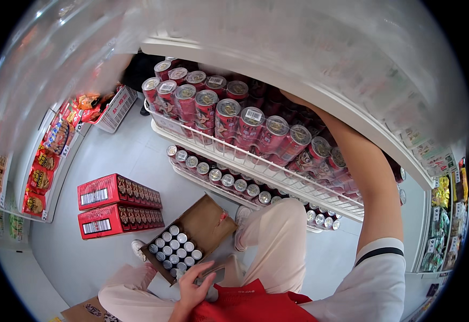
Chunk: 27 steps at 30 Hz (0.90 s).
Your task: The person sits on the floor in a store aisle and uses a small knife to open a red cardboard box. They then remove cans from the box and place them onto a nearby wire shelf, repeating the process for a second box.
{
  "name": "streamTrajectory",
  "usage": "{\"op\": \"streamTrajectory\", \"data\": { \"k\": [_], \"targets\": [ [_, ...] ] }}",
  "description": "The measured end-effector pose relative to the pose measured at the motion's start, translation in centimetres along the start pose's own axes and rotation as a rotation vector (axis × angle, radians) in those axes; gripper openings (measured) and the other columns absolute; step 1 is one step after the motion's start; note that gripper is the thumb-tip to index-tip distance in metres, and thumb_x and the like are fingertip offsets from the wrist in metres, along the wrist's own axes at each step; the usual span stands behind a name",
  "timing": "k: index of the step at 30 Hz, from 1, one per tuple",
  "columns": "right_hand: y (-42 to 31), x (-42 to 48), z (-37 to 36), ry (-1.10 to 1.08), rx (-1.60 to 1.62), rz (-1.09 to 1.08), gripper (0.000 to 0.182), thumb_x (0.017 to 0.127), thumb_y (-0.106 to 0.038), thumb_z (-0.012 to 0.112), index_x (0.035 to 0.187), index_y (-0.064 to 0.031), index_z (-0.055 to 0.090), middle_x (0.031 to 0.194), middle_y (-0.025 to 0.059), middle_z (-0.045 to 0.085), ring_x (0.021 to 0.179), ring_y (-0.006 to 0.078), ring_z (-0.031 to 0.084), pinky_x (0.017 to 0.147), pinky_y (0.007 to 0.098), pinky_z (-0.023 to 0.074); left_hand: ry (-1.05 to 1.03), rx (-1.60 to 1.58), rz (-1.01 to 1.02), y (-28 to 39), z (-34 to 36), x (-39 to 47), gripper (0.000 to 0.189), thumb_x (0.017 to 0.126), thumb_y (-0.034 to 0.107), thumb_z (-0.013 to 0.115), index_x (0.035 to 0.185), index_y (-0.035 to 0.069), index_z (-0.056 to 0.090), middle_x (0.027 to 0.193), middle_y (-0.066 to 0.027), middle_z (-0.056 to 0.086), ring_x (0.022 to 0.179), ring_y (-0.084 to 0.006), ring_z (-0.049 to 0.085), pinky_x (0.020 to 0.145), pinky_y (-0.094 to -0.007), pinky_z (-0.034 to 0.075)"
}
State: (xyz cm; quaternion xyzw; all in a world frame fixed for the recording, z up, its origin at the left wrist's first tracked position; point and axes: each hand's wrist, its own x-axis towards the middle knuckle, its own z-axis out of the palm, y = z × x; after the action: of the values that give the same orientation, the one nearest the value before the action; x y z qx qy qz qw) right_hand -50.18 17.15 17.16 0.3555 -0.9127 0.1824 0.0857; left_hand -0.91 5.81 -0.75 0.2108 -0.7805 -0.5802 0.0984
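My left hand [194, 283] is over my lap with its fingers spread, near an open cardboard box [214, 225] on the floor. Rows of cans [174, 244] with pale tops stand in that box. My right arm reaches into a shelf, deep among shrink-wrapped red and pink cans [226, 116]; the upper shelf edge and the cans hide the right hand. These cans stand behind a white wire rail [218, 141]. More cans [240, 185] line the lower shelf. My red apron [238, 300] lies across my lap.
Two red cartons [97, 225] lie on the floor at left. A white basket [117, 110] of packets stands beyond them, beside a shelf of snack bags [41, 179]. The upper shelf edge [339, 96] passes over my right arm. Another cardboard box [83, 310] is at lower left.
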Motion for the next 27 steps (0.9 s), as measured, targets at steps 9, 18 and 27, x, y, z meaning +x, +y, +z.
{"op": "streamTrajectory", "data": {
  "k": [9,18,27],
  "targets": [
    [8.2,-10.3,-5.3,-0.527,0.192,0.313,0.044,0.089,-0.033,0.063,0.129,-0.0131,0.057,0.124,0.0123,0.059,0.114,0.0252,0.056,0.095,0.0386,0.0458,-0.109,0.090,0.029,0.0,0.8,2.2,0.035,0.079,0.006,0.079,0.113,0.006,0.072,0.103,-0.0089,0.073,0.067,-0.0132,0.055,0.064,-0.0249,0.047],
    [11.3,-11.4,-2.3,-0.950,0.338,0.394,0.049,0.093,-0.034,0.060,0.137,-0.0146,0.053,0.134,0.0118,0.056,0.123,0.0247,0.052,0.101,0.0382,0.0440,-0.142,0.116,0.011,0.6,1.8,3.4,0.034,0.079,0.006,0.079,0.112,0.006,0.072,0.100,-0.0074,0.073,0.066,-0.0123,0.055,0.062,-0.0237,0.046],
    [12.4,-10.0,-0.2,-1.222,0.378,0.342,0.054,0.096,-0.035,0.058,0.146,-0.0161,0.049,0.144,0.0112,0.052,0.132,0.0243,0.048,0.106,0.0379,0.0423,-0.142,0.151,0.000,0.5,2.1,3.3,0.034,0.080,0.005,0.078,0.113,0.007,0.071,0.096,-0.0067,0.072,0.066,-0.0128,0.055,0.061,-0.0243,0.045]
  ]
}}
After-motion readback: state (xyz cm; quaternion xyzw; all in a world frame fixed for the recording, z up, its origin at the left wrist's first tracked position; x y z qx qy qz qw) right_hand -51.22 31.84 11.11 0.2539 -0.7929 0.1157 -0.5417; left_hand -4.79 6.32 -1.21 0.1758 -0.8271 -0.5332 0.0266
